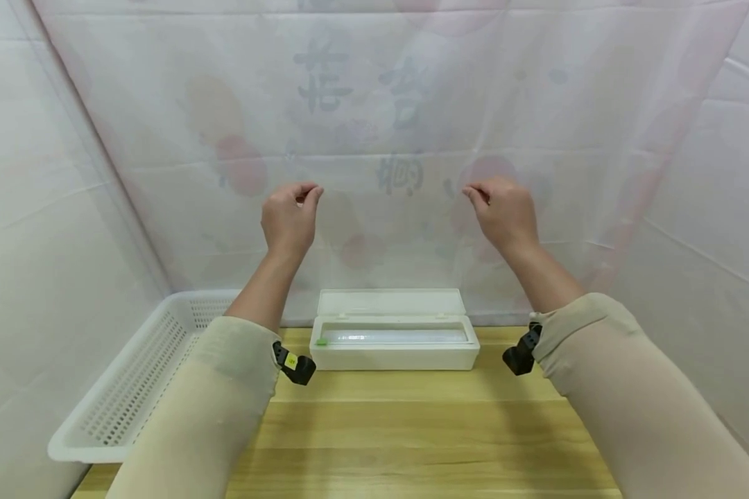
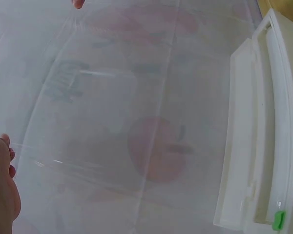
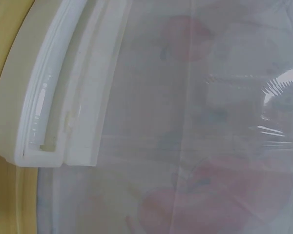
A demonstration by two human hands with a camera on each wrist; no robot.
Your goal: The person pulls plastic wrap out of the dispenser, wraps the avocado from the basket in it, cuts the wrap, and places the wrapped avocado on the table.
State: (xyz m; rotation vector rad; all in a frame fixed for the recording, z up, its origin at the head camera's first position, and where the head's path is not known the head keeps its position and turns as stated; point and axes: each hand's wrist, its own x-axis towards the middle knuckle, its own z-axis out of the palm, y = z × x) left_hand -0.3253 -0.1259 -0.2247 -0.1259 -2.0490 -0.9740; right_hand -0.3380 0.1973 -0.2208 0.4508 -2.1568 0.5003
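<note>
left hand (image 1: pixel 289 218) and right hand (image 1: pixel 504 213), each pinching apparently clear film (image 2: pixel 97 73); uneven pull could tear it.

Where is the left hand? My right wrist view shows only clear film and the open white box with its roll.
Observer: The left hand is raised in the head view, appearing to pinch the clear film between thumb and fingers.
Operator: What's at the end of the white box that my picture cuts off?
Observer: A small green piece, at its left end.
Operator: And what stands left of it?
Observer: A white basket with holes in its walls, partly hidden behind the left arm.
</note>
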